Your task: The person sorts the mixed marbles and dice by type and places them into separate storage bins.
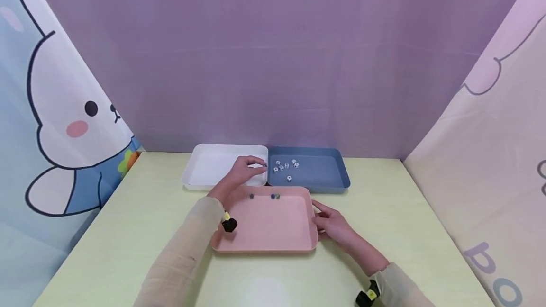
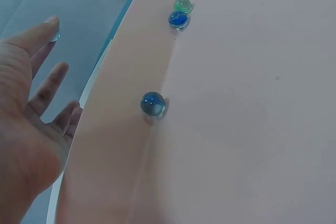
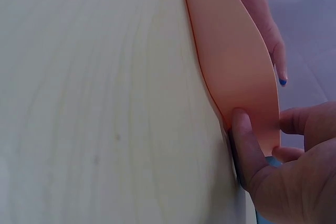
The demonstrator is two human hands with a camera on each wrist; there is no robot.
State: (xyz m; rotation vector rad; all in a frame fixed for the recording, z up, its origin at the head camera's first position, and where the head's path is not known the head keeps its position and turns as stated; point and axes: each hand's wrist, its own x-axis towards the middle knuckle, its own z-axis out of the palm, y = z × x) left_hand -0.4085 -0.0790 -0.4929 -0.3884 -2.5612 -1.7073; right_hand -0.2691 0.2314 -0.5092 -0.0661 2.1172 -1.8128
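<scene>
Between thumb and fingertips my left hand [image 1: 242, 171] pinches a small glass marble [image 2: 55, 35], held over the white tray [image 1: 213, 164] close to its right rim. Fingers hide most of that marble. Nearest me lies the pink tray [image 1: 273, 229], with a blue marble [image 2: 153, 103] by its far wall. Farther right along that wall, a dark-blue marble [image 2: 178, 20] and a green marble [image 2: 182, 6] sit side by side. My right hand [image 1: 334, 225] grips the pink tray's right edge, its digits on both sides of the wall [image 3: 247, 72].
A blue-grey tray [image 1: 322, 169] adjoins the white tray on the right, with several white dice [image 1: 289, 178] in its left half. Behind the trays rises a purple curtain [image 1: 273, 60]. Printed cloths flank the pale wooden table [image 1: 128, 231].
</scene>
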